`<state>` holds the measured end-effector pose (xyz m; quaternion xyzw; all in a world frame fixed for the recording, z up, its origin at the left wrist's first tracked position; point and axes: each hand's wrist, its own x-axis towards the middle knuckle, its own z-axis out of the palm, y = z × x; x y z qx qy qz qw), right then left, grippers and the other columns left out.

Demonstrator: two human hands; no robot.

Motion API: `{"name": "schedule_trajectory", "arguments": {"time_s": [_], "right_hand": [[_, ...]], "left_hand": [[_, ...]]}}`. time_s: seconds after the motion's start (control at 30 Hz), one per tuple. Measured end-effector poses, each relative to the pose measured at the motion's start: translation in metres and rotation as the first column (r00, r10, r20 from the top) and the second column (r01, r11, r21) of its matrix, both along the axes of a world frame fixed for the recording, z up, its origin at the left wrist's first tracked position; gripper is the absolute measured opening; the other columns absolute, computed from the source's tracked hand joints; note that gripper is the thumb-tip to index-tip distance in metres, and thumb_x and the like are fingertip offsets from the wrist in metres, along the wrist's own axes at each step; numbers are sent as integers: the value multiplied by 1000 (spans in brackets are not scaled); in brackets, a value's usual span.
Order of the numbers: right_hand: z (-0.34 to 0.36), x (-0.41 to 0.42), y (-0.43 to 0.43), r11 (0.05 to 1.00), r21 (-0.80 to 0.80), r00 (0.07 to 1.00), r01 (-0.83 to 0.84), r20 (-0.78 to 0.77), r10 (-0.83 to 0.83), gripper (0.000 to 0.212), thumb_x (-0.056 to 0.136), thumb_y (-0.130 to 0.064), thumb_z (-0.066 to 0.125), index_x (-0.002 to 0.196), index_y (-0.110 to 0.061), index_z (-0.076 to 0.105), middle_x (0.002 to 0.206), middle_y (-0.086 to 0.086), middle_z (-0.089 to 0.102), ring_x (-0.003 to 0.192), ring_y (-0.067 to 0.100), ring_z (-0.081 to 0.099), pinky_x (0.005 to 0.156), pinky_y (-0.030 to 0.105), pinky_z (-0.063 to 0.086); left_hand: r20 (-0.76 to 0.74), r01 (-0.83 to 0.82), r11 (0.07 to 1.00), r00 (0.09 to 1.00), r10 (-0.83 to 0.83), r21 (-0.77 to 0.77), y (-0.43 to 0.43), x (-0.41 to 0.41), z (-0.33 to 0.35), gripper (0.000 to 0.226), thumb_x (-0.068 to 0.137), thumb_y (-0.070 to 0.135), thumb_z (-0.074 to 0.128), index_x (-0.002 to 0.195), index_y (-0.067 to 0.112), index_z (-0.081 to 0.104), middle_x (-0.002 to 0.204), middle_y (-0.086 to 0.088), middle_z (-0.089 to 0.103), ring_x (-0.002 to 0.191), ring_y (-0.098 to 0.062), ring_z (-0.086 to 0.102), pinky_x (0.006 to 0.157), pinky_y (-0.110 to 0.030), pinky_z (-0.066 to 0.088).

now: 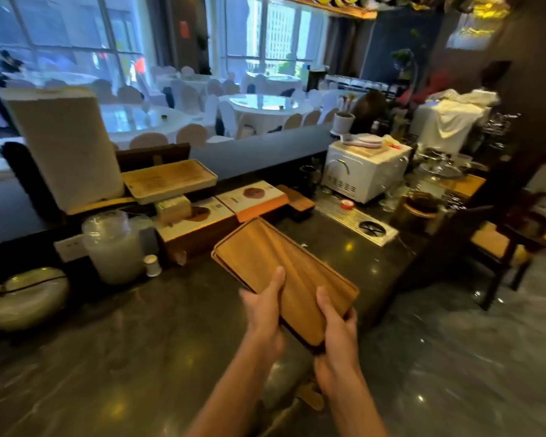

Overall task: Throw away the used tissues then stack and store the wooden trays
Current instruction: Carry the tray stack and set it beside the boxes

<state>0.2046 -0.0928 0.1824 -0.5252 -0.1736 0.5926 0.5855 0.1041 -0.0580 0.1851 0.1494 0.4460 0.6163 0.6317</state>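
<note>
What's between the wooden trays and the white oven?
Head view: dark counter and a metal drain grate lie between the wooden trays and white oven.

We noted the stack of wooden trays (pixel 284 272) over the counter (pixel 139 357), held at its near end by both hands: left hand (pixel 265 313) on the left corner, right hand (pixel 336 329) on the right corner. Behind the stack lay two flat boxes (pixel 234 206) side by side against the back ledge. Left of them stood a lidded jar (pixel 112 247), with a small bottle (pixel 152 265) just beside it. Above and behind the boxes sat another tray (pixel 169 181), next to a tall paper roll (pixel 67 146). To the right rear stood a small oven (pixel 364 173), a drain grate (pixel 356 220) before it. Dining tables (pixel 262 105) lay beyond the ledge.
</note>
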Motion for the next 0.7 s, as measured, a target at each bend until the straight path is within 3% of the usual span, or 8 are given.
{"name": "schedule_trajectory", "arguments": {"time_s": [0.13, 0.2, 0.27, 0.33, 0.4, 0.47, 0.6, 0.7], "right_hand": [[12, 95, 12, 978, 101, 982, -185, -21, 188, 64, 79, -48, 71, 133, -21, 50, 124, 11, 65, 110, 30, 66, 90, 52, 55], [23, 151, 29, 941, 183, 957, -286, 6, 290, 54, 84, -57, 60, 125, -21, 62, 124, 12, 67, 110, 28, 67, 85, 49, 58], [40, 207, 56, 916, 217, 941, -338, 99, 324, 57, 84, -66, 51, 120, -24, 67, 123, 11, 68, 109, 26, 68, 81, 47, 59], [62, 252, 89, 889, 169, 891, -426, 249, 380, 66, 80, -74, 48, 128, -29, 59, 128, 9, 65, 112, 26, 67, 92, 50, 54], [78, 282, 116, 837, 88, 780, -540, 426, 458, 71, 76, -80, 48, 132, -39, 51, 132, 1, 61, 118, 23, 62, 99, 50, 49], [83, 301, 142, 829, 56, 706, -556, 557, 436, 81, 72, -79, 56, 141, -41, 39, 135, -4, 57, 119, 19, 59, 102, 47, 48], [69, 331, 184, 849, 185, 763, -495, 560, 323, 77, 77, -63, 65, 142, -40, 33, 127, -8, 59, 105, 9, 64, 76, 24, 56], [55, 346, 226, 845, 248, 802, -474, 518, 298, 74, 79, -59, 65, 144, -38, 33, 126, -9, 59, 105, 10, 65, 73, 23, 58]], "left_hand": [[-89, 178, 983, 979, -183, -51, 43, 45, 16, 76, 76, 29, 79, 136, 28, 32, 122, -9, 57, 106, -29, 61, 70, -43, 55], [-112, 258, 965, 959, -261, -37, 66, 76, 29, 72, 78, 27, 77, 136, 23, 34, 123, -10, 58, 108, -31, 62, 74, -45, 55], [-135, 323, 946, 938, -319, 10, 88, 111, 43, 71, 80, 26, 76, 138, 19, 35, 125, -12, 59, 111, -32, 61, 80, -46, 55], [-166, 358, 932, 924, -344, 58, 107, 147, 55, 73, 81, 25, 75, 140, 21, 34, 127, -11, 58, 112, -31, 61, 79, -46, 54], [-248, 399, 912, 896, -367, 92, 125, 187, 63, 76, 80, 26, 76, 142, 24, 32, 130, -8, 56, 113, -29, 60, 83, -46, 53], [-345, 434, 889, 864, -366, 144, 144, 225, 69, 73, 79, 27, 76, 139, 27, 34, 130, -4, 55, 114, -26, 59, 87, -44, 53], [-493, 409, 887, 829, -263, 214, 184, 278, 78, 69, 79, 35, 77, 133, 32, 34, 119, 9, 57, 104, -12, 62, 70, -25, 51], [-581, 349, 909, 798, -161, 229, 219, 297, 76, 67, 82, 42, 72, 135, 31, 32, 112, 16, 53, 99, -8, 60, 67, -20, 47]]}}
